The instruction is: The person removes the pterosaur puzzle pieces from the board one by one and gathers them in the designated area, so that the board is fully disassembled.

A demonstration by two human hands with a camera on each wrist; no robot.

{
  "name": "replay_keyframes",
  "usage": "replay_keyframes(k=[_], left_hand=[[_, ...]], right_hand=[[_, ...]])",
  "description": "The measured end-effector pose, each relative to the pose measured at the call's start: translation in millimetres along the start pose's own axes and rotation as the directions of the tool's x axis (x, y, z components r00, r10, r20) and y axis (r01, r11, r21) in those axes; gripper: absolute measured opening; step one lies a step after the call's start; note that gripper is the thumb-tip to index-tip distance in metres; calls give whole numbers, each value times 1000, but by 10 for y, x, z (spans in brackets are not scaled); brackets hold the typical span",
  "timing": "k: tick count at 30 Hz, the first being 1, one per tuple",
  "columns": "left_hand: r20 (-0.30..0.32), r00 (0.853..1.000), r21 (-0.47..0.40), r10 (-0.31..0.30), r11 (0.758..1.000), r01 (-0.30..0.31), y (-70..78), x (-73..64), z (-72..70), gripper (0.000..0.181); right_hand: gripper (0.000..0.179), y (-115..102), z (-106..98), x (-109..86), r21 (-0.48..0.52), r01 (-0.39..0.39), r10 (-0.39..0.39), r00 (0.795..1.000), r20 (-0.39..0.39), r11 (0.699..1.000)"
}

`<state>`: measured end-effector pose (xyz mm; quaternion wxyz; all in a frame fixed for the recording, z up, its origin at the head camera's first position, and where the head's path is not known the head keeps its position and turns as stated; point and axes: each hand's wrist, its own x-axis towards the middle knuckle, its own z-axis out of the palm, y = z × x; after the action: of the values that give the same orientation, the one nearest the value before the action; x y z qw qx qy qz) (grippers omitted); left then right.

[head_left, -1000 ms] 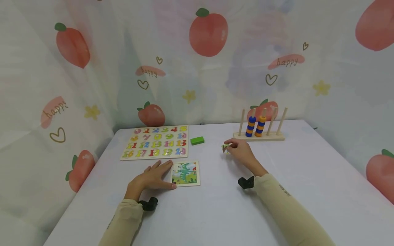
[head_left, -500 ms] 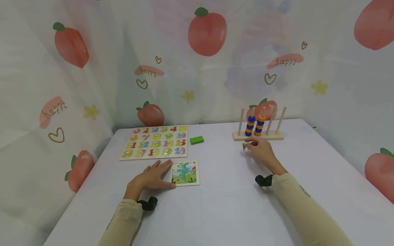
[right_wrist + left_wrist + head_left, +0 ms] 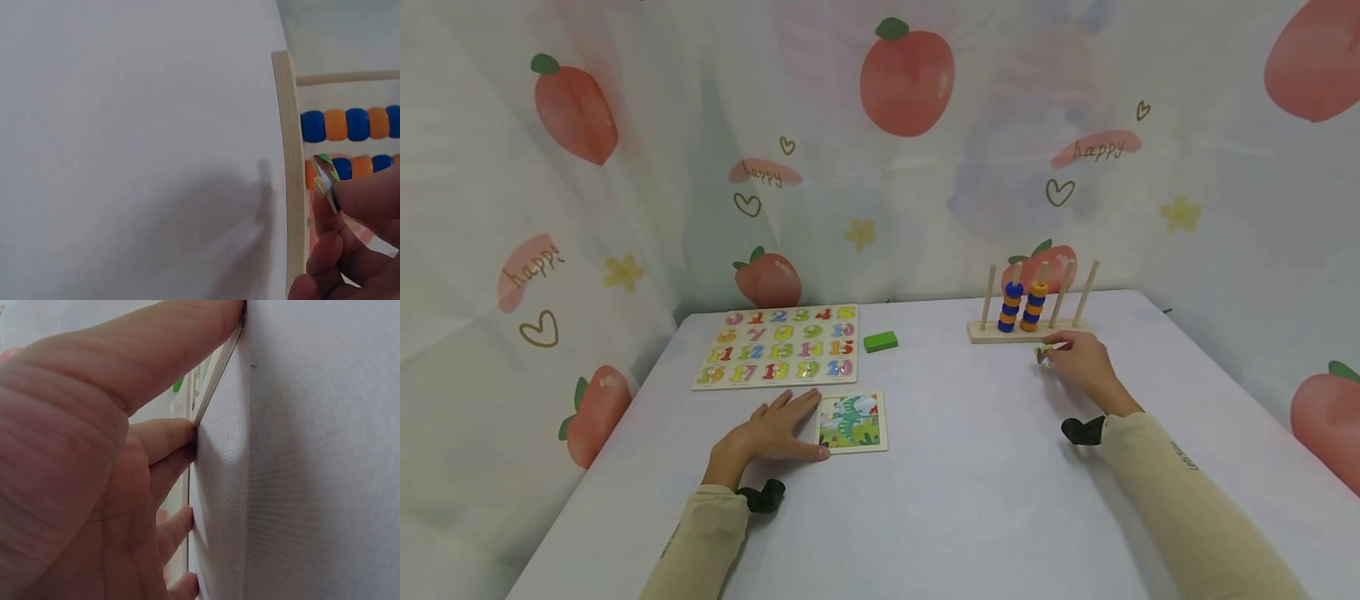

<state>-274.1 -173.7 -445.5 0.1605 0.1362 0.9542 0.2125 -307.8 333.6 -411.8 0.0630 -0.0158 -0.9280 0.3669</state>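
Pinching a small, partly green piece [image 3: 326,181] between thumb and fingers, the right hand [image 3: 1081,362] is positioned just in front of a wooden peg rack [image 3: 985,336]. Two of the rack's upright pegs (the second and third from the left) carry blue and orange beads [image 3: 1010,308]. The piece sits at the right hand's fingertips, tilted; its printed design appears too small to make out reliably. The left hand [image 3: 769,433] lies with fingers spread, thumb and forefinger touching the near side of a dinosaur picture board [image 3: 852,421], which rests to its right. Beyond the left hand lies a number board [image 3: 775,384]; a green block [image 3: 880,342] lies farther off, beyond the picture board.
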Motion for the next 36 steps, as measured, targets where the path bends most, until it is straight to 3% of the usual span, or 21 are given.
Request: replay_keyframes(k=[10, 18, 25, 30, 36], left_hand=[[14, 1000, 16, 3, 1000, -4, 53, -46, -36, 105], [32, 999, -1, 20, 1000, -19, 152, -124, -126, 105], [32, 999, 4, 12, 1000, -13, 151, -118, -106, 104], [28, 999, 2, 15, 1000, -15, 164, -123, -106, 103], [14, 1000, -9, 16, 1000, -16, 169, -157, -122, 104]], right_hand=[[32, 210, -116, 21, -65, -37, 39, 999, 30, 997], [25, 302, -165, 96, -181, 22, -5, 995, 95, 983], [14, 347, -106, 118, -216, 41, -21, 995, 93, 976], [15, 292, -8, 110, -199, 36, -26, 998, 54, 979], [19, 33, 117, 101, -135, 101, -102, 995, -2, 986]])
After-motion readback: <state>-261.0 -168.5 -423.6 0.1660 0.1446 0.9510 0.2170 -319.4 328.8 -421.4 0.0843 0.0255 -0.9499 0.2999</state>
